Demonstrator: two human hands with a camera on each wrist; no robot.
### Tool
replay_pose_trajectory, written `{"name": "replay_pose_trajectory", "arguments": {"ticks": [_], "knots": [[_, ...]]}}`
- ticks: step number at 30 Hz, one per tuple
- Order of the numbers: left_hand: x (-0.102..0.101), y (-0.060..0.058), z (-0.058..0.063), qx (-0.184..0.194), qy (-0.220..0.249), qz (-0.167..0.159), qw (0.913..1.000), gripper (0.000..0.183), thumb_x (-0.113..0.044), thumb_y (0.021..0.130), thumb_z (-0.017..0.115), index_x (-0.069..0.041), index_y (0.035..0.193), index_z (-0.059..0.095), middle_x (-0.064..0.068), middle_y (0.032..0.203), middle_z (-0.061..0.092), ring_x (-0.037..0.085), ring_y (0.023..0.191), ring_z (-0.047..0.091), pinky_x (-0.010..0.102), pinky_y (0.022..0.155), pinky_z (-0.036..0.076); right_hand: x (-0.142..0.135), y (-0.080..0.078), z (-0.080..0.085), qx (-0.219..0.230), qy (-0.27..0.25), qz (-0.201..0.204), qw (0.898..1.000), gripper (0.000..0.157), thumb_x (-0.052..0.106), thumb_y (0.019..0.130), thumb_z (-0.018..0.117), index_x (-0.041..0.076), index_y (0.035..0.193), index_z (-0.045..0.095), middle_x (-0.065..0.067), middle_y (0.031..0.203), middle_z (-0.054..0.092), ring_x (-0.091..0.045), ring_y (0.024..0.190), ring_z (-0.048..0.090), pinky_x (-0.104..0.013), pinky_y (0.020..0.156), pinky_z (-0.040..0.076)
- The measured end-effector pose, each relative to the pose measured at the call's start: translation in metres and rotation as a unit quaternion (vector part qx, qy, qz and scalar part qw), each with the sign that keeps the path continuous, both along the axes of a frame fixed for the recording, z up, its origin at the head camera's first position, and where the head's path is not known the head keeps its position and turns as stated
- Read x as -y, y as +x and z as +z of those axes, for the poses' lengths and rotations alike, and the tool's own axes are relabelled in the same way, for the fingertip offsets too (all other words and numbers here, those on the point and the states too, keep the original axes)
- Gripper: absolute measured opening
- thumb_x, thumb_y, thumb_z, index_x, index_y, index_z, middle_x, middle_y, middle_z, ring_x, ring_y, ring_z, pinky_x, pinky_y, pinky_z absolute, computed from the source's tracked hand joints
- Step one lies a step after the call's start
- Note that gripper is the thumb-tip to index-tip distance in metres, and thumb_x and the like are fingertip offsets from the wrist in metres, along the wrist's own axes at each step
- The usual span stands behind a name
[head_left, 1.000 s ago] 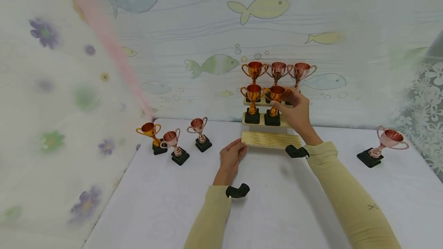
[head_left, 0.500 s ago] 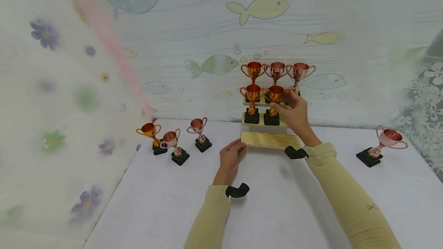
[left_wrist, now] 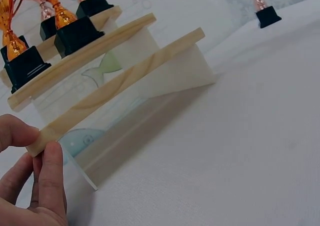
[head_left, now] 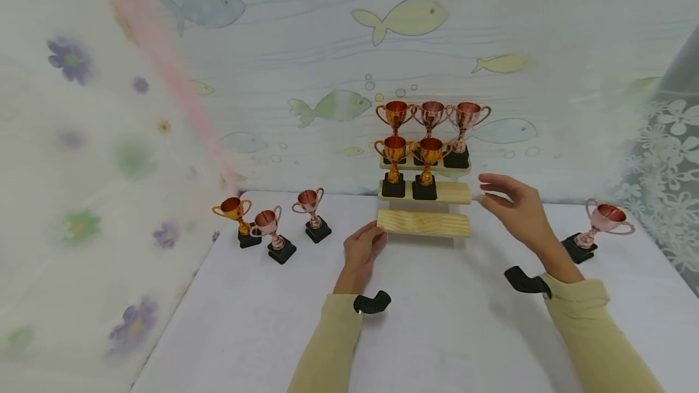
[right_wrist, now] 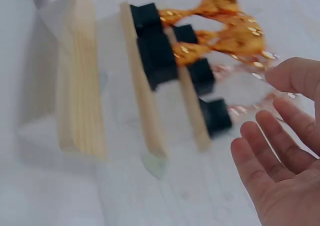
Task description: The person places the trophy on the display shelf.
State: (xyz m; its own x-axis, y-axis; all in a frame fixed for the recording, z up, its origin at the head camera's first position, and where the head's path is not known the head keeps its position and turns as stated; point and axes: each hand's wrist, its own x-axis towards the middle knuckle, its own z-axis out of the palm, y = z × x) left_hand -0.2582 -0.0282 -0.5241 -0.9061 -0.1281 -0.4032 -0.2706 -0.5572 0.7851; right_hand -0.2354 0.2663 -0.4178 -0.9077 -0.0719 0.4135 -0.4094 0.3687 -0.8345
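A three-tier wooden stand (head_left: 450, 223) is at the back of the table. My left hand (head_left: 360, 253) pinches the left end of its lowest board (left_wrist: 107, 86) between thumb and fingers. On the middle tier, two gold trophy cups stand upright: the left one (head_left: 393, 156) and the centre one (head_left: 428, 159). The top tier bears a gold cup (head_left: 395, 113) and two rose-coloured cups, the rightmost (head_left: 466, 117) in plain sight. Right of the stand, my right hand (head_left: 519, 211) is in the air with relaxed fingers, holding nothing; in the right wrist view its palm (right_wrist: 285, 186) shows.
At the table's left are a gold trophy cup (head_left: 233, 210) and two rose-coloured ones, a nearer (head_left: 270, 226) and a farther (head_left: 311, 205). Another rose-coloured cup (head_left: 603, 220) stands at the right, its base partly behind my right wrist. A fish-patterned curtain (head_left: 306, 47) hangs behind.
My right hand has let go of the centre gold trophy cup on the middle tier and moved right, away from the stand. My left hand keeps its hold on the lowest board.
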Motion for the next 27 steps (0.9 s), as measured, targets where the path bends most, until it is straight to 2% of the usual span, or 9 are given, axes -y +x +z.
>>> {"name": "replay_pose_trajectory", "arguments": {"ticks": [4,6,8,11,14,16,21,25,27], "knots": [[0.003,0.0,0.001,-0.005,0.004,0.001,1.0,0.034,0.006,0.089,0.068,0.008,0.124,0.067,0.019,0.116,0.066,0.018,0.095,0.067,0.029,0.09,0.059,-0.033,0.023,0.011,-0.024,0.01,-0.087,0.996,0.039,-0.001,0.095,0.067,-0.008,0.132,0.059,0.015,0.124,0.062,0.004,0.115,0.055,-0.005,0.094,0.047],[0.004,0.001,0.002,-0.008,0.004,0.001,1.0,0.034,0.006,0.091,0.067,0.008,0.125,0.066,0.019,0.116,0.066,0.019,0.096,0.067,0.029,0.09,0.059,-0.052,0.032,0.015,-0.019,0.002,-0.146,0.989,0.039,0.001,0.095,0.068,-0.003,0.132,0.062,0.021,0.122,0.061,0.006,0.116,0.055,-0.004,0.094,0.045],[0.004,0.001,0.003,-0.009,0.003,0.002,1.0,0.035,0.006,0.091,0.066,0.008,0.126,0.066,0.019,0.116,0.065,0.019,0.096,0.067,0.029,0.09,0.059,-0.07,0.04,0.016,-0.006,-0.008,-0.209,0.978,0.04,0.003,0.095,0.068,0.002,0.135,0.063,0.021,0.124,0.06,0.004,0.12,0.054,-0.005,0.095,0.044],[0.003,0.002,0.004,-0.008,0.003,0.002,1.0,0.035,0.006,0.092,0.065,0.009,0.126,0.065,0.02,0.116,0.064,0.019,0.097,0.067,0.028,0.09,0.059,-0.096,0.047,0.011,0.015,-0.018,-0.291,0.957,0.045,0.007,0.095,0.069,0.01,0.139,0.062,0.017,0.132,0.059,-0.001,0.128,0.05,-0.007,0.105,0.039],[0.003,0.002,0.003,-0.008,0.002,0.0,1.0,0.035,0.006,0.092,0.065,0.008,0.127,0.065,0.02,0.117,0.065,0.019,0.097,0.067,0.028,0.09,0.059,-0.116,0.051,-0.002,0.017,-0.028,-0.345,0.938,0.05,0.009,0.095,0.068,0.01,0.144,0.057,0.009,0.144,0.055,-0.007,0.138,0.043,-0.016,0.118,0.03],[0.003,0.003,0.003,-0.01,0.001,-0.002,1.0,0.035,0.006,0.092,0.065,0.009,0.127,0.065,0.021,0.118,0.065,0.019,0.097,0.067,0.028,0.09,0.059,-0.127,0.053,-0.011,0.024,-0.032,-0.371,0.928,0.054,0.013,0.096,0.067,0.012,0.148,0.052,0.006,0.151,0.05,-0.008,0.142,0.038,-0.021,0.123,0.025],[0.002,0.003,0.004,-0.013,-0.001,-0.006,0.9999,0.035,0.006,0.092,0.065,0.009,0.127,0.065,0.021,0.12,0.065,0.019,0.099,0.067,0.028,0.091,0.059,-0.137,0.058,-0.034,0.082,-0.045,-0.416,0.905,0.064,0.022,0.098,0.065,0.021,0.156,0.039,0.003,0.161,0.037,-0.009,0.145,0.029,-0.023,0.124,0.02],[0.001,0.004,0.004,-0.013,0.003,-0.006,0.9999,0.035,0.006,0.092,0.065,0.009,0.126,0.065,0.021,0.119,0.065,0.019,0.098,0.067,0.027,0.09,0.059,-0.139,0.056,-0.046,0.127,-0.073,-0.423,0.894,0.072,0.026,0.095,0.07,0.023,0.158,0.034,0.004,0.16,0.036,-0.008,0.143,0.032,-0.024,0.123,0.024],[0.001,0.003,0.004,-0.01,0.007,-0.003,0.9999,0.034,0.007,0.091,0.066,0.009,0.125,0.066,0.021,0.117,0.065,0.019,0.098,0.067,0.027,0.089,0.059,-0.14,0.054,-0.05,0.15,-0.1,-0.416,0.891,0.075,0.023,0.092,0.073,0.023,0.157,0.035,0.01,0.151,0.044,-0.004,0.134,0.039,-0.018,0.117,0.032]]}}
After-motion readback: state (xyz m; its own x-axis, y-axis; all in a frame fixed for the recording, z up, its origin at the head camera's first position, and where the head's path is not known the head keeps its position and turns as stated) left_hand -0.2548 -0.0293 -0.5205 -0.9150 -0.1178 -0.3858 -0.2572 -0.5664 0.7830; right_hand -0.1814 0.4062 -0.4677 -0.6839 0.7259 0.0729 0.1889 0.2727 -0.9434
